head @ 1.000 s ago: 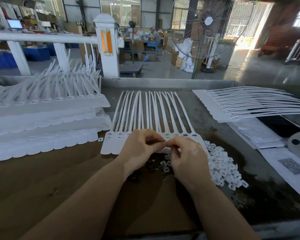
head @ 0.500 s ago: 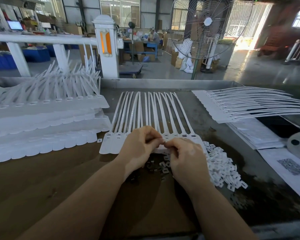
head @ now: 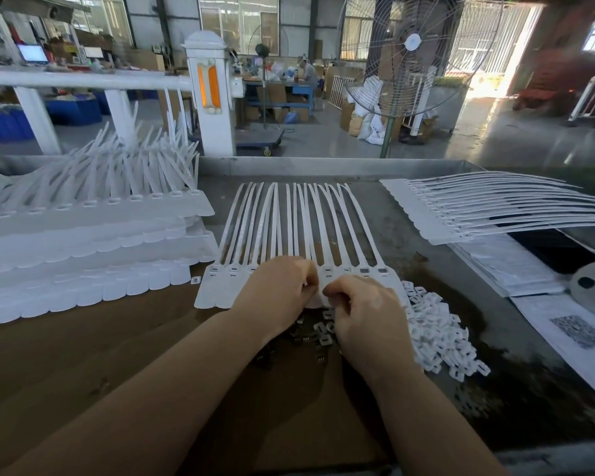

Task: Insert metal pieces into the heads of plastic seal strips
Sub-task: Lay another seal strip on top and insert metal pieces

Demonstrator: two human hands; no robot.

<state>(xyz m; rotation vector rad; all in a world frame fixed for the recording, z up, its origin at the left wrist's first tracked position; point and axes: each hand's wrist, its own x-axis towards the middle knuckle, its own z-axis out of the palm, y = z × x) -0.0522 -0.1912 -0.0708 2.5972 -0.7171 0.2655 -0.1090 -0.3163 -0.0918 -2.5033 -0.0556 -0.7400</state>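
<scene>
A: What has moved since the earlier frame?

B: Head view. My left hand [head: 278, 293] and right hand [head: 364, 309] have crept slightly forward onto the heads of the sheet of seal strips [head: 291, 231]; the sheet itself lies where it did.

A: Progress?

B: Judged from the head slots: the two rightmost look dark, probably filled; those at the left end look pale, probably empty; the middle ones are hidden under my hands. Roughly part-way. Loose metal pieces [head: 301, 338] lie just under my wrists, a heap of white plastic clips [head: 440, 334] to the right, stacked sheets [head: 83, 249] to the left, and another sheet [head: 495, 207] at far right.

A: Hand pose and grip?

B: Both hands are curled, fingertips nearly meeting over one head. Whether they pinch a metal piece I cannot tell; it is hidden.
</scene>
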